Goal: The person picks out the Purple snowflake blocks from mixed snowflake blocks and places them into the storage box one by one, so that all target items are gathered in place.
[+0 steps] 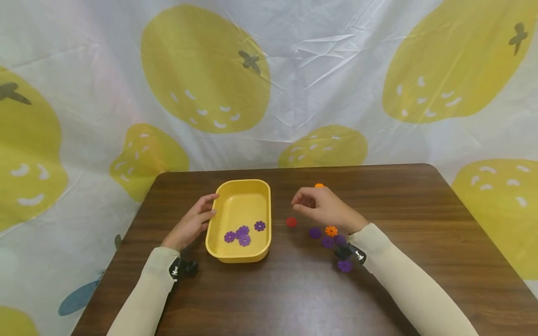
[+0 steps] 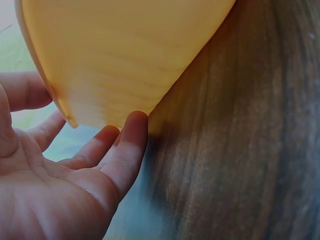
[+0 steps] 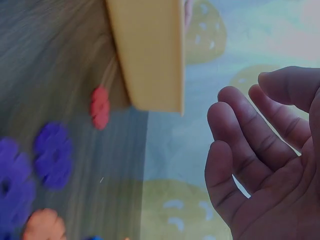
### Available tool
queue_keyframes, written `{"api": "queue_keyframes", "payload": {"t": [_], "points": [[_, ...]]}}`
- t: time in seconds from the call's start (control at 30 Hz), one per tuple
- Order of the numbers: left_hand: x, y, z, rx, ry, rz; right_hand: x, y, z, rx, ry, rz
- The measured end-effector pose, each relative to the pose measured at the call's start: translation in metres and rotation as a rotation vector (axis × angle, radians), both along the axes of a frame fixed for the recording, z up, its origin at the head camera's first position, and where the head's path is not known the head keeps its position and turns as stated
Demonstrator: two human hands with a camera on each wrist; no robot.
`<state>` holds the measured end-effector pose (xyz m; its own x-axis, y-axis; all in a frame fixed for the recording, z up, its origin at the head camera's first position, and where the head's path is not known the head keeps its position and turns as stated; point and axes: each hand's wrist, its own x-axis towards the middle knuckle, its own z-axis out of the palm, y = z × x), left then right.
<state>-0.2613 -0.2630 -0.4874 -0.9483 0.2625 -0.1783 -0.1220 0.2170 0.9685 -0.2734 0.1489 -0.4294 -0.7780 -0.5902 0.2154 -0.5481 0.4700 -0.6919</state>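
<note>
A yellow tray (image 1: 218, 249) stands on the table with several purple flower-shaped plastic discs (image 1: 259, 226) lying in it. Against its left side is my left hand (image 1: 191, 224), fingers relaxed, tips touching the rim and outer wall (image 2: 115, 60). To the right of the tray, my right hand (image 1: 325, 207) hovers above the table, its fingers loosely bent and nothing between them. Below its fingers lies a red disc (image 1: 291, 222). Purple discs (image 1: 315, 233) and an orange disc (image 1: 331, 231) are scattered beneath the right wrist, which hides part of the group.
Another orange disc (image 1: 319, 185) lies behind the right hand, partly covered by it. A purple disc (image 1: 344, 266) is nearest the front. The wooden table (image 1: 286, 298) ends at the back against a lemon-patterned cloth (image 1: 307, 84). Small cameras are strapped to both wrists.
</note>
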Motion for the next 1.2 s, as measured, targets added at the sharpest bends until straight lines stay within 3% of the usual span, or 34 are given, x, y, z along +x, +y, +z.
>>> {"api": "queue_keyframes", "payload": {"t": [0.33, 0.73, 1.0, 1.2], "points": [[0.003, -0.004, -0.004, 0.019, 0.004, -0.001, 0.0, 0.033, -0.02, 0.072, 0.025, 0.006], [0.001, 0.0, -0.006, 0.02, 0.001, -0.009, -0.002, 0.047, -0.046, 0.202, -0.071, 0.084], [0.002, 0.0, -0.005, 0.02, -0.003, -0.008, -0.004, 0.05, -0.053, 0.256, -0.006, 0.138], [0.002, 0.0, -0.005, 0.013, -0.003, -0.009, -0.003, 0.048, -0.053, 0.304, 0.02, 0.134]]}}
